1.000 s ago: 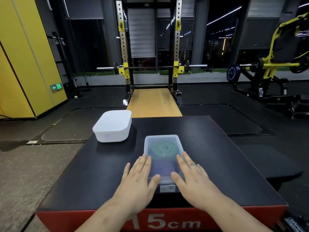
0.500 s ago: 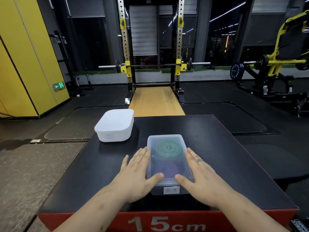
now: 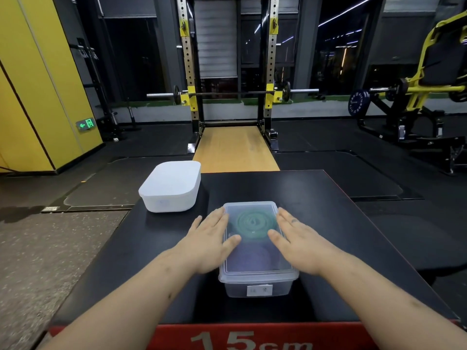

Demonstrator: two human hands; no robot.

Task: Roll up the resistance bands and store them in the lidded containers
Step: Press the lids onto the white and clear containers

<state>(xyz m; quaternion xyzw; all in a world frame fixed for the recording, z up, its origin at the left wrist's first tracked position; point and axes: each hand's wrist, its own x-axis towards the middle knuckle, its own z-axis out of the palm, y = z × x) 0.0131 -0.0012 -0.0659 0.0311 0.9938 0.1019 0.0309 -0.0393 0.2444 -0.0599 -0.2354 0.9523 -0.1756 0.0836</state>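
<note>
Plyo box (image 3: 328, 223): black top, red front face printed "15cm". It carries both containers.

Clear plastic container (image 3: 235, 289): rectangular, lengthwise along the middle of the box top, nearer the front edge than the far one. Clear lid (image 3: 255, 270) seated on it. Small white label (image 3: 259, 290) on the near wall; its writing is too small to read.

Green resistance band (image 3: 252, 222): coiled flat, seen through the lid in the far half of the clear container.

Purple resistance band (image 3: 252, 258): dim through the lid, in the near half, just beside the green coil. Its form cannot be made out.

Left hand (image 3: 209, 241): flat and released, fingers straight along the left edge of the lid, thumb laid on the lid top. It grasps nothing.

Right hand (image 3: 300, 241): likewise flat and released, fingers straight along the right edge of the lid, thumb on the lid top.

White lidded container (image 3: 171, 185): opaque, rounded corners, lid on, at the far left corner of the box top, apart from the clear container and from both hands.

Surroundings: squat rack (image 3: 187, 72) holding a barbell (image 3: 227, 93), with a wooden lifting platform (image 3: 235, 150) beneath it; yellow wall (image 3: 38, 84) to the left with a green exit sign (image 3: 86, 124); yellow-framed weight machine (image 3: 417, 89) to the right.
</note>
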